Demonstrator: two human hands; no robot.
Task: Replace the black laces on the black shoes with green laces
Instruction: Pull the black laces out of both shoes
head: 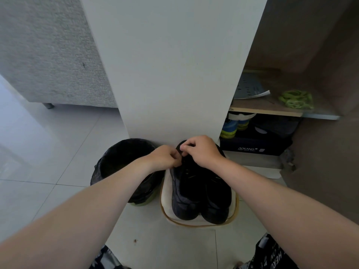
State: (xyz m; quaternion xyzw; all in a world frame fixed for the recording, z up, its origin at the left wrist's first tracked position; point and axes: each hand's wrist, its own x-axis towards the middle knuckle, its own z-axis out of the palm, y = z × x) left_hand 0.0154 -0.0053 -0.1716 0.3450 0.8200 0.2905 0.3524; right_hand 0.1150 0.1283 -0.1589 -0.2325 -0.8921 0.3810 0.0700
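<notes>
Nearest, patterned shorts (272, 255) frame the tiled floor (38, 191), and both bare forearms reach forward. Between them the black shoes (198, 191) sit side by side on a white padded stool (167, 208) with a tan rim, toes toward the person. A bin lined with a black bag (124, 164) stands just beside the stool on the left.

At the far, ankle end of the left-hand shoe, the left hand (165, 156) and the right hand (202, 150) meet. Each grip is pressed together, fingers curled into a pinch on what seems to be the knot of the black laces (187, 169), though black on black hides the cord itself.

The laces should be light, limp and a little slippery, so they are best taken near the tip or knot and drawn out eyelet by eyelet. The shoe is light enough to slide and likely needs steadying at the collar.

Beyond stands a white panel (174, 65). To its right, well apart from the shoes, the coiled green laces (296, 100) lie on a wooden shelf (268, 111) near a booklet (250, 90), above a dark shoebox (252, 146).
</notes>
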